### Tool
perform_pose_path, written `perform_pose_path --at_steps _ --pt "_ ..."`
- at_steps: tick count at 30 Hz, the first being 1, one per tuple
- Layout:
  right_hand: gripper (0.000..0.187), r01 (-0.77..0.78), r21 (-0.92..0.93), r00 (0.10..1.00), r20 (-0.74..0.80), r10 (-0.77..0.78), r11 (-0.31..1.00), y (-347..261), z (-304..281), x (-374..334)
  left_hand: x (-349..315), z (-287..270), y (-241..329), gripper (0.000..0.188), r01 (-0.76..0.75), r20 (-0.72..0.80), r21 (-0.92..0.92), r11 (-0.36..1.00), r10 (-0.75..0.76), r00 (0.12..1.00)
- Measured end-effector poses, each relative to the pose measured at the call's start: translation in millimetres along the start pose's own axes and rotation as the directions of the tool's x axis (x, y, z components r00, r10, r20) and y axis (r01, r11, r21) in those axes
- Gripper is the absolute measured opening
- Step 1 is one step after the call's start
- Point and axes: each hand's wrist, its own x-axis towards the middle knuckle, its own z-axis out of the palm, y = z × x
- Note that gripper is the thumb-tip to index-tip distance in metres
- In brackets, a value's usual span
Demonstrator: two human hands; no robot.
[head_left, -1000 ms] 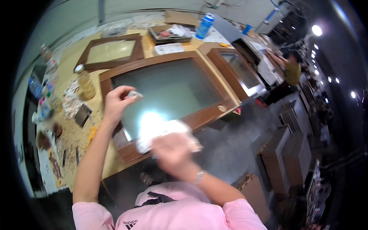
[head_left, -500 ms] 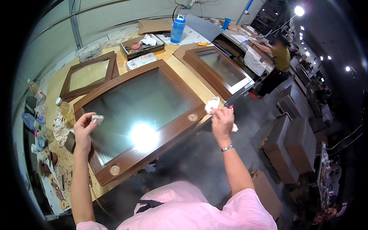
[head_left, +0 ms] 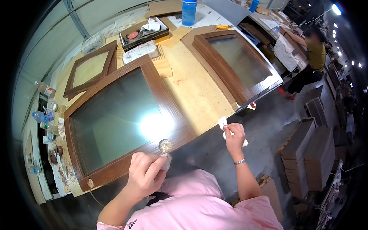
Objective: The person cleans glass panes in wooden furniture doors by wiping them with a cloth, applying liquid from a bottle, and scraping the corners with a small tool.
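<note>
A cabinet door (head_left: 69, 147) with a brown wood frame and a glass pane lies on the workbench, its front edge at the bench's near side. Two round recesses mark its near rail. My left hand (head_left: 147, 172) is in front of that rail, fingers closed on a small whitish cloth (head_left: 166, 161), close to the right-hand recess (head_left: 165, 145). Farther right, past the bench edge, my right hand (head_left: 234, 138) pinches a crumpled white rag (head_left: 222, 122) in the air. Part of the rag hangs below its fingers.
Another glass door (head_left: 220, 67) lies on the right, a smaller frame (head_left: 73, 82) at the back left. Behind stand an open box (head_left: 143, 42) and a blue bottle (head_left: 189, 13). Bottles (head_left: 46, 89) line the left edge. A co-worker (head_left: 314, 53) works at right, beyond stacked panels (head_left: 320, 161).
My left hand has come across rightward and nearer, from the door's left side to its front rail. The door has shifted left, widening the gap to the right-hand door. The view has turned.
</note>
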Motion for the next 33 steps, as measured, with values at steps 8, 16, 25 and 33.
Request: perform_pose_path --at_steps 8,16,25,33 --pt "0.004 -0.027 0.104 0.998 0.066 0.021 0.994 22.2 9.1 9.6 53.3 62.1 15.1 0.050 -0.026 -0.015 -0.027 0.999 0.026 1.000" --pt "0.006 -0.072 0.097 0.994 0.084 0.064 0.993 39.6 -7.0 -0.3 62.1 60.3 23.7 0.048 0.049 0.010 -0.008 0.999 -0.049 0.999" --pt "0.005 -0.073 0.125 0.993 0.099 0.061 0.989 43.2 -6.8 -4.5 50.8 16.5 17.6 0.036 0.293 0.043 0.033 0.955 -0.295 0.955" --pt "0.004 -0.048 0.199 0.991 0.134 0.021 0.979 39.5 12.1 -4.8 94.7 50.6 16.6 0.035 0.131 0.094 0.061 0.990 -0.136 0.986"
